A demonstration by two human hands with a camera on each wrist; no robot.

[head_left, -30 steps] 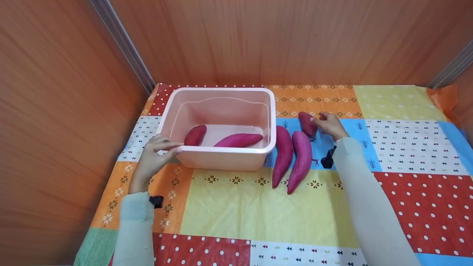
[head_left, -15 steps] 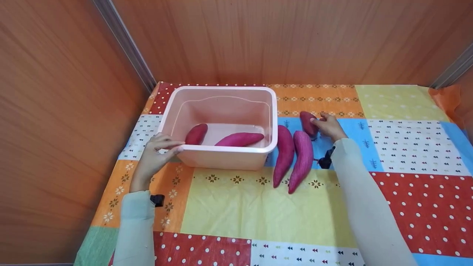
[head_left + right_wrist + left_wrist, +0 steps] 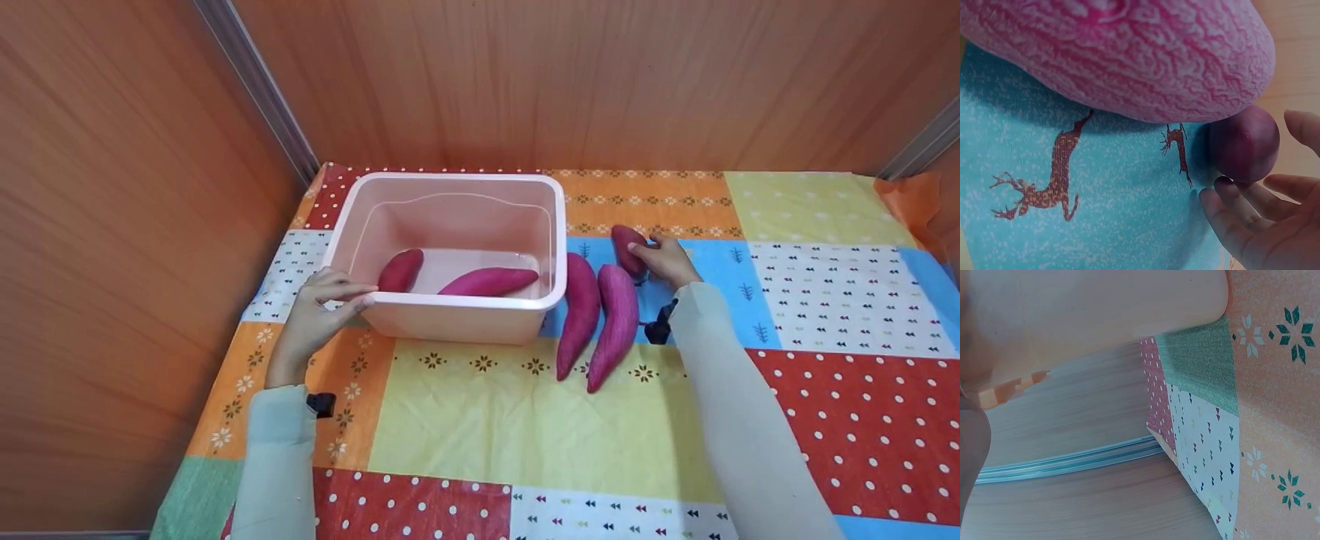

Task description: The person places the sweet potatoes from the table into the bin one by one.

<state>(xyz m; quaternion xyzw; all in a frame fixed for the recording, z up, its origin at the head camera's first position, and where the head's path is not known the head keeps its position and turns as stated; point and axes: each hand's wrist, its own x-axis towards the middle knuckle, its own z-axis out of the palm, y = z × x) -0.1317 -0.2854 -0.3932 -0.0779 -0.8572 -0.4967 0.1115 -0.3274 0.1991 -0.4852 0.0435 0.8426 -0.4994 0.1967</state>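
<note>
My left hand (image 3: pixel 315 315) pinches the near left corner of a pink plastic bin (image 3: pixel 465 301) between thumb and fingers. Inside the bin lie a short dark red sweet potato (image 3: pixel 401 271) and a longer purple one. To the right of the bin, my right hand (image 3: pixel 669 260) holds another short dark red sweet potato (image 3: pixel 628 250) at its right side; the right wrist view has its rounded end between thumb and fingers. Two long purple sweet potatoes (image 3: pixel 577 315) lie side by side between the bin and that hand. In the left wrist view, the bin wall (image 3: pixel 1100 309) fills the top.
A patchwork-patterned cloth (image 3: pixel 540 427) covers the table. Wood-grain panels (image 3: pixel 525 82) stand behind it and on both sides. The long sweet potato (image 3: pixel 1145 62) nearest my right hand looms large in the right wrist view.
My right hand has shifted slightly left, its thumb further over the short sweet potato. The left hand stays on the bin's rim. The head view has drifted a little.
</note>
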